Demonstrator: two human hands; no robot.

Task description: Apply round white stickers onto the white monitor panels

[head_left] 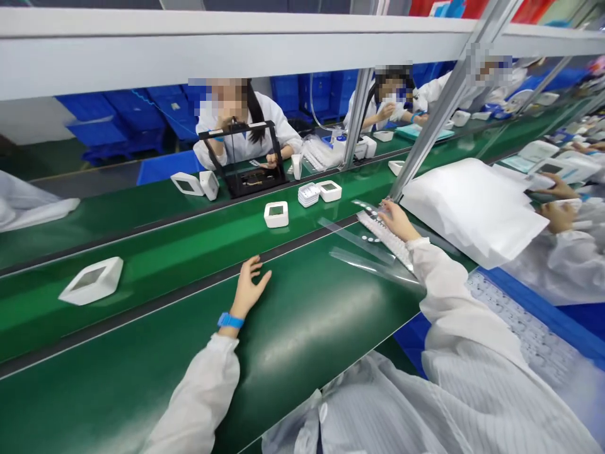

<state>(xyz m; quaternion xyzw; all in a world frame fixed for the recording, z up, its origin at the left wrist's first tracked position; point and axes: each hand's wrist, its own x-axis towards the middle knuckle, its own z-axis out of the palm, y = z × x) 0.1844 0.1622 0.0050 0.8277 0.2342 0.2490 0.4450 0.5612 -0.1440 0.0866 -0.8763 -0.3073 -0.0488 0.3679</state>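
My left hand [249, 287], with a blue band at the wrist, hovers over the near green work surface beside the dark belt edge. Its fingers are apart and hold nothing. My right hand [398, 221] reaches to the right, fingers bent and drawn together over a row of small white parts [388, 243]. Whatever sits between those fingertips is too small to make out. Clear plastic strips [373, 268] with a few round white dots lie just left of that row. Nearest ahead of my left hand, a white square device with a grey screen [276, 215] sits on the belt.
A green conveyor belt [165, 243] carries another white device [93, 282] at left and a small white stack [309, 195]. White foam sheets [472, 202] lie right, beside a metal post [449, 101]. A black frame fixture [246, 161] stands opposite, before a co-worker. A white beam crosses overhead.
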